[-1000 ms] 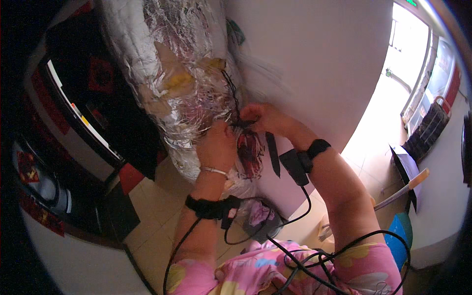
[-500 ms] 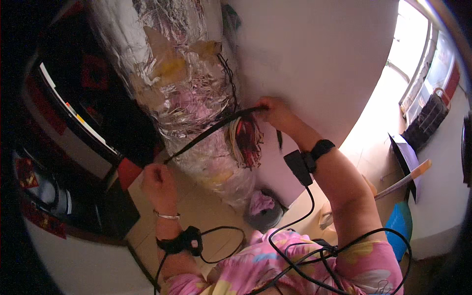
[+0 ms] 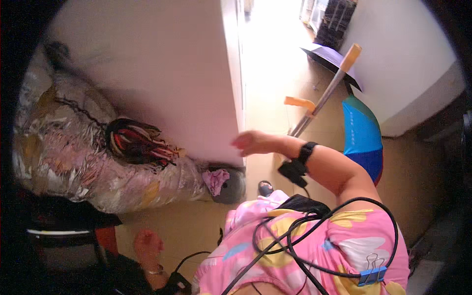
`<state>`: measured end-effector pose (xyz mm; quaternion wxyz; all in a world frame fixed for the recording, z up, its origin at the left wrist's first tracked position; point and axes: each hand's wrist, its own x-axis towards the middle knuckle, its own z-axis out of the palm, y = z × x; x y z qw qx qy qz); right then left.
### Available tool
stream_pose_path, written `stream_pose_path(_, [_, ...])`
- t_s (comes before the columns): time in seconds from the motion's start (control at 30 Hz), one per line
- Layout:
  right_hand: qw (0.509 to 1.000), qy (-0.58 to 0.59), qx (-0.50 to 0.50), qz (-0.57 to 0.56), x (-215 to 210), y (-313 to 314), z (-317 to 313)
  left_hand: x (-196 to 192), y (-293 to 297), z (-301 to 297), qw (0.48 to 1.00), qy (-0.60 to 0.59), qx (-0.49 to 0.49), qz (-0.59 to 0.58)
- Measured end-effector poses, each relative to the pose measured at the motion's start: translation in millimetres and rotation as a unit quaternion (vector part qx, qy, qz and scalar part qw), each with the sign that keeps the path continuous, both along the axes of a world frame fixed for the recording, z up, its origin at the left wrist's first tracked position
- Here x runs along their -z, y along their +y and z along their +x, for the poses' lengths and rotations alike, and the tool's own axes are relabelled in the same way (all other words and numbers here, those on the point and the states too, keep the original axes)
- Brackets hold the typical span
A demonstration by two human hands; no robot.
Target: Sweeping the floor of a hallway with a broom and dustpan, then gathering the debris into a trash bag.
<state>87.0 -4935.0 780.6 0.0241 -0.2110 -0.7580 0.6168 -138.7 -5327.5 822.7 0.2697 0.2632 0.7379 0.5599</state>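
Observation:
My right hand (image 3: 253,143) is held out before the edge of a pale wall, its fingers loosely bent and apart with nothing visible in them. My left hand (image 3: 148,246) hangs low at the left, over the floor; its fingers are smeared and what they do is unclear. A bundle of dark and red strips (image 3: 137,142) hangs at a big roll wrapped in crinkled clear plastic (image 3: 98,172), which leans at the left. Neither hand touches the roll. A twisted dark cord (image 3: 78,109) runs along it.
By the roll's end stands a grey bin (image 3: 231,189) with a pink cloth (image 3: 216,182) on it. At the right are an orange-handled crutch (image 3: 324,93), a blue umbrella (image 3: 363,132) and a light purple umbrella (image 3: 332,56). Looped black cables (image 3: 290,241) cross my pink patterned clothes.
The black strap stretched between my hands is no longer between them. My hands have moved away from the roll, the left one lower, and my view has turned right toward the bright doorway.

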Motion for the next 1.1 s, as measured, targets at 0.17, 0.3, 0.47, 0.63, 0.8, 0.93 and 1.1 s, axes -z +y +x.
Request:
stream_pose_path(0.17, [0.936, -0.250, 0.243, -0.051, 31, 31, 140, 26, 26, 8, 0.978, -0.035, 0.115, -0.172])
stream_pose_path(0.3, [0.879, -0.213, 0.425, 0.033, 75, 71, 196, 36, 70, 29, 0.958, -0.061, 0.196, -0.199])
stream_pose_path(0.47, [0.783, -0.043, 0.584, 0.210, 136, 111, 178, 14, 137, 79, 0.952, -0.011, 0.236, -0.197])
stream_pose_path(0.63, [0.680, 0.315, 0.647, -0.138, 148, 135, 161, -23, 235, 146, 0.930, 0.142, 0.317, -0.118])
stream_pose_path(0.8, [0.834, 0.144, 0.529, -0.069, 119, 135, 170, -49, 372, 198, 0.812, 0.466, 0.352, 0.018])
stream_pose_path(0.93, [0.874, 0.091, 0.473, -0.056, 98, 141, 188, -41, 480, 246, 0.717, 0.574, 0.394, -0.003])
stream_pose_path(1.1, [0.902, 0.074, 0.422, 0.044, 84, 183, 197, -33, 559, 254, 0.654, 0.563, 0.481, -0.153])
